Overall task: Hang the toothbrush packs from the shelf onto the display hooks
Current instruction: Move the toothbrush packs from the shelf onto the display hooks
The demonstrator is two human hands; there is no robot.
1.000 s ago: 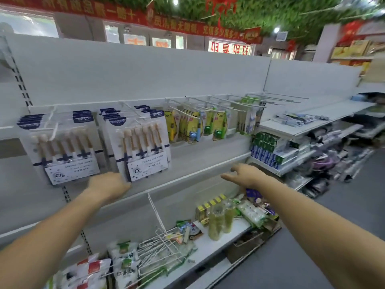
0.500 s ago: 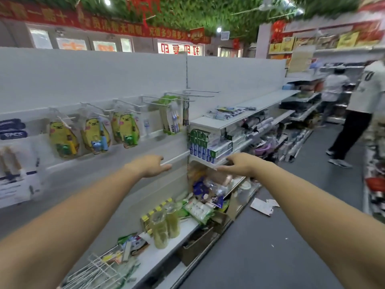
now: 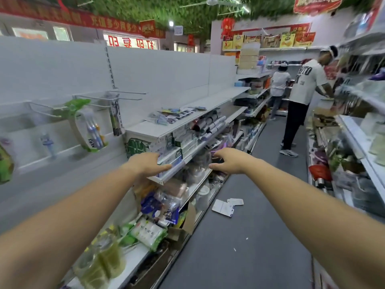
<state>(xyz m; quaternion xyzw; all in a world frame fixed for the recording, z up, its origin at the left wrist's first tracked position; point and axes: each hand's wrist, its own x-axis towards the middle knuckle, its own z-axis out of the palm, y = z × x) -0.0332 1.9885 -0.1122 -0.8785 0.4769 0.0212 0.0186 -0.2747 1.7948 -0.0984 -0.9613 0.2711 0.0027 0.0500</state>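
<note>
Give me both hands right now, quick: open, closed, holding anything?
Left hand: open, fingers straight, holding nothing.
Right hand: open, fingers loosely curled, holding nothing.

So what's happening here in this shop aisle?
A person is restocking a toothbrush display. Their left hand and right hand are both stretched out in front, open and holding nothing. Loose toothbrush packs lie on the white shelf ahead. Some display hooks on the wall panel are bare, and one hung pack is beside them. No pack is picked up yet.
</note>
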